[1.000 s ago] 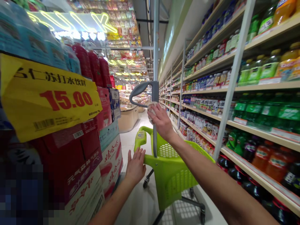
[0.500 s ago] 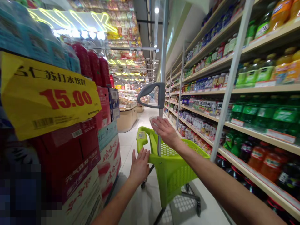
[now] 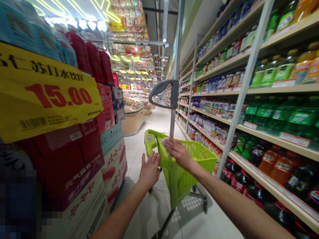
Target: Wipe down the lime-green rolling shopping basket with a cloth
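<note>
A lime-green shopping cart [image 3: 174, 186] stands in front of me, with a metal pole [image 3: 172, 124] and a grey loop handle [image 3: 164, 94] rising from its near end. My right hand [image 3: 181, 153] presses a whitish crumpled cloth [image 3: 166, 146] to the base of the pole, by the cart's rim. Whether the cloth is fabric or paper, I cannot tell. My left hand [image 3: 150, 169] lies at the cart's near left corner, fingers stretched out and thumb apart, with nothing visible in it.
Drink bottles [image 3: 279, 111] fill the shelves along the right. Stacked drink cartons [image 3: 113, 161] and a yellow price sign [image 3: 52, 94] stand close on the left. A tiled aisle [image 3: 159, 121] runs ahead past a rounded display counter [image 3: 133, 121].
My right hand has slid down the pole with the cloth, to the level of the cart's rim. My left hand stays at the corner. The view has tilted and shifted slightly.
</note>
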Action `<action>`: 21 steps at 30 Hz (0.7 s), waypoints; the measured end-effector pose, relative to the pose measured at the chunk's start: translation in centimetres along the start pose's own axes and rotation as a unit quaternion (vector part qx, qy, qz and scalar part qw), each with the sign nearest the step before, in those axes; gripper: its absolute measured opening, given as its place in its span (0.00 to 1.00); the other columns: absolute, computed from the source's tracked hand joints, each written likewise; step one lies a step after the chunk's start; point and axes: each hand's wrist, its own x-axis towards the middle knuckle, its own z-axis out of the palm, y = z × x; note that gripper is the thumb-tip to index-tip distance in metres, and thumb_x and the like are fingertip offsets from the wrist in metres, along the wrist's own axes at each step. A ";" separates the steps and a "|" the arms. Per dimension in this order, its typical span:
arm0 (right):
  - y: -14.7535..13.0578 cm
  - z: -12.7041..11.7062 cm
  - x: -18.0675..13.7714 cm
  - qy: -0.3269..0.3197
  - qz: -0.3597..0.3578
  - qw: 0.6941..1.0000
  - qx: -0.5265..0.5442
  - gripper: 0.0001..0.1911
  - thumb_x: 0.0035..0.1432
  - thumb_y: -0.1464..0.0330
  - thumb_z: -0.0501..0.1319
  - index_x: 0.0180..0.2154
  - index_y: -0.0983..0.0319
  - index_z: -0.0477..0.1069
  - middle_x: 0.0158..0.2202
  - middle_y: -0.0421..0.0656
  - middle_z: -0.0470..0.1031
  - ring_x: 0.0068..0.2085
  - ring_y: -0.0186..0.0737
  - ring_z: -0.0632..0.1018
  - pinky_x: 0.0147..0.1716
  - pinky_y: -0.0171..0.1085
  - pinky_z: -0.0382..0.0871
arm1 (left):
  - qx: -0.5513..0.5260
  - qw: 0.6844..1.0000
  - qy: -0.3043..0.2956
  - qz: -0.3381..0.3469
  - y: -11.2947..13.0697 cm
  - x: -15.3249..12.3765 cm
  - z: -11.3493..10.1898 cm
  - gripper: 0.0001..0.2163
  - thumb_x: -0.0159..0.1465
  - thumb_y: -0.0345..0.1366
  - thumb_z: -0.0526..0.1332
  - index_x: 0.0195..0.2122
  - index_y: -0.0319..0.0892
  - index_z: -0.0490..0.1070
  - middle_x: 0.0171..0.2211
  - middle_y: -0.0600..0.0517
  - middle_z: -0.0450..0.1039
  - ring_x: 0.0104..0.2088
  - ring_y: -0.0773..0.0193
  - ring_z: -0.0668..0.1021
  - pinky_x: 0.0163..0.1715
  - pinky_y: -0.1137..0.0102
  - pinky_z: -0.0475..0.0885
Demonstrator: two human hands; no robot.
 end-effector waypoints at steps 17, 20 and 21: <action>-8.2 4.9 -12.1 0.069 0.236 0.967 0.061 0.27 0.56 0.78 0.47 0.57 0.59 0.57 0.57 0.48 0.61 0.60 0.43 0.57 0.54 0.50 0.58 | 0.009 1.000 0.009 -0.020 0.4 -0.4 0.7 0.27 0.52 0.29 0.52 0.56 0.36 0.55 0.57 0.44 0.59 0.60 0.53 0.55 0.57 0.47 0.45; -8.4 5.3 -12.7 0.051 0.203 0.975 0.073 0.26 0.55 0.80 0.47 0.55 0.60 0.59 0.54 0.49 0.65 0.58 0.42 0.60 0.51 0.47 0.63 | 0.009 1.000 0.008 -0.015 0.3 -0.4 0.6 0.27 0.52 0.29 0.52 0.55 0.37 0.56 0.56 0.44 0.60 0.60 0.53 0.56 0.57 0.47 0.45; -8.6 5.4 -13.1 0.040 0.194 0.977 0.079 0.27 0.55 0.80 0.47 0.55 0.59 0.60 0.52 0.48 0.67 0.57 0.41 0.62 0.50 0.46 0.64 | 0.010 1.000 0.009 -0.011 0.2 -0.3 0.5 0.26 0.52 0.28 0.52 0.55 0.38 0.56 0.56 0.44 0.60 0.59 0.53 0.56 0.58 0.48 0.44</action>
